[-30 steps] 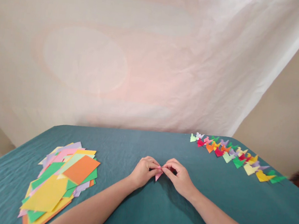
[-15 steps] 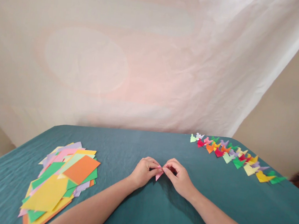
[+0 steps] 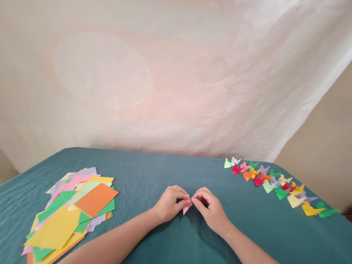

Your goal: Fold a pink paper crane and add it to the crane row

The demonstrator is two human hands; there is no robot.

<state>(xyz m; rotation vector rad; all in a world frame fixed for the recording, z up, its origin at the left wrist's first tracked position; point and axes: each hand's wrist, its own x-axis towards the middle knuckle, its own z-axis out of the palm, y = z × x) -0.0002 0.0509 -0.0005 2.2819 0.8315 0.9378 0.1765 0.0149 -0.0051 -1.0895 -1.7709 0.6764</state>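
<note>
Near the middle of the teal-covered worktop [image 3: 180, 252], slightly toward 6 o'clock: a small pink folded paper [image 3: 186, 209], just above the worktop or touching it, hard to tell which. Gripped at its upper edge from 9 o'clock by the left hand [image 3: 169, 202], thumb and forefinger pinched together on the fold, remaining fingers curled in. Gripped from 3 o'clock by the right hand [image 3: 213, 210] in the same way, fingertips closed on the paper, knuckles raised, heel of the hand low against the worktop. Fingertips of both hands nearly meeting over the paper, its narrow point aimed toward 6 o'clock and hanging below the fingers. Both bare forearms [image 3: 110, 248] coming in from 6 o'clock, spread apart in a V. At 8 o'clock from the hands, well apart from them, a loose heap of flat paper squares [image 3: 70, 211]: orange and yellow on top, green, pink, lilac and pale yellow underneath, edges fanned out. At 2 o'clock, along the far right edge of the worktop, a row of small folded paper figures [image 3: 274, 184] in white, red, orange, green, yellow and lilac, packed side by side and partly overlapping. Behind the worktop at 12 o'clock, a creased white sheet [image 3: 170, 71] hung as a backdrop; at 3 o'clock past its edge, a plain beige wall [image 3: 343, 127].
</note>
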